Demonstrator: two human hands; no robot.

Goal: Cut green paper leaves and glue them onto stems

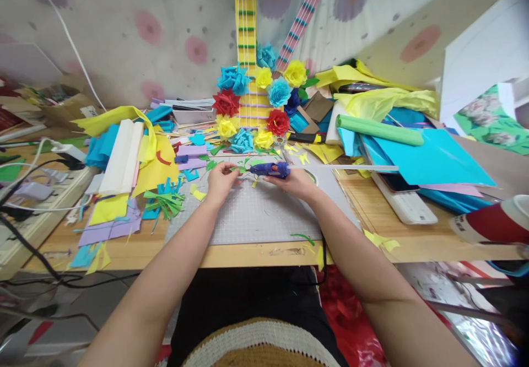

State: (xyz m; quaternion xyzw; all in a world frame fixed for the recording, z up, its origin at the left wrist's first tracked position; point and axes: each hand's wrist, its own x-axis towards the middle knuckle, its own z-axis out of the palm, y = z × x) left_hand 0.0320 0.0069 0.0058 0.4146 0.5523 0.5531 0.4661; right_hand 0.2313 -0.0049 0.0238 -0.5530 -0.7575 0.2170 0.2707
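Glue gun [270, 169] lies crosswise in the right hand [295, 184], grip closed around it, nozzle pointing left at the green paper piece [241, 167] pinched by the nearer left hand [220, 182].

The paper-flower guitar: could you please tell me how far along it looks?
Done: many paper flowers sit on the yellow guitar. In hand: right hand holds a blue glue gun; left hand pinches a green paper piece. Left: green strips lie loose.

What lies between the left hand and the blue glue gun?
In the head view, a small green paper piece, pinched by the left hand, fills the stretch up to the blue glue gun in the right hand.
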